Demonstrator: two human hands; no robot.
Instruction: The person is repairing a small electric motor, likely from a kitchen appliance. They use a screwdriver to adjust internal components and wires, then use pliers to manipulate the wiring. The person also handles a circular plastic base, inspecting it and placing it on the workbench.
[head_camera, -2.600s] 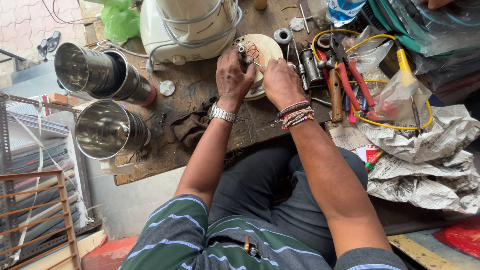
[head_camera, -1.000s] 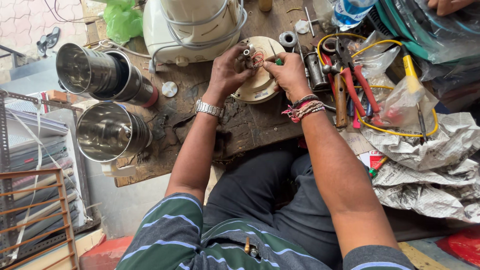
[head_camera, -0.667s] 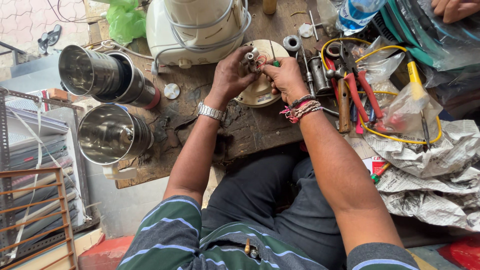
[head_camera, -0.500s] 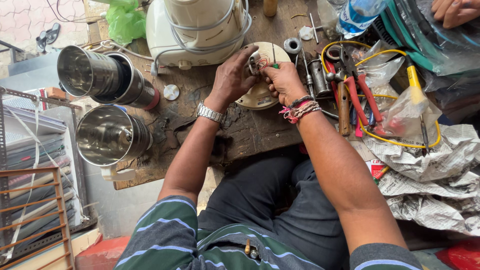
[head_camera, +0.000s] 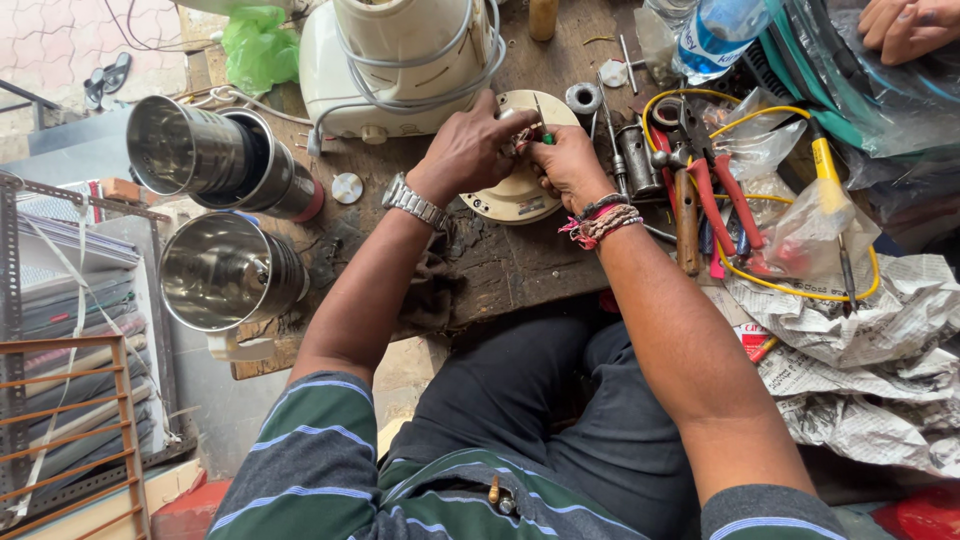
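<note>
A round cream-coloured appliance base (head_camera: 520, 190) lies on the worn wooden bench (head_camera: 500, 265). My left hand (head_camera: 468, 150), with a metal wristwatch, pinches a small metal part with wires above the base. Facing it, my right hand (head_camera: 565, 160), with thread bracelets at the wrist, grips a green-handled screwdriver (head_camera: 543, 128) whose tip points at that part. The two hands nearly touch over the base.
A white mixer body (head_camera: 400, 60) wrapped in its cable stands behind the hands. Two steel jars (head_camera: 215, 165) (head_camera: 230, 270) lie at the left edge. Red-handled pliers (head_camera: 715, 205), a wooden-handled tool (head_camera: 687, 215), a yellow wire (head_camera: 790, 110), plastic bags and crumpled newspaper (head_camera: 860, 350) fill the right. Another person's hand (head_camera: 905, 25) shows top right.
Both hands lifted off the base, brought the small part up between them, and have settled a little lower over the base; the right hand now shows the green screwdriver.
</note>
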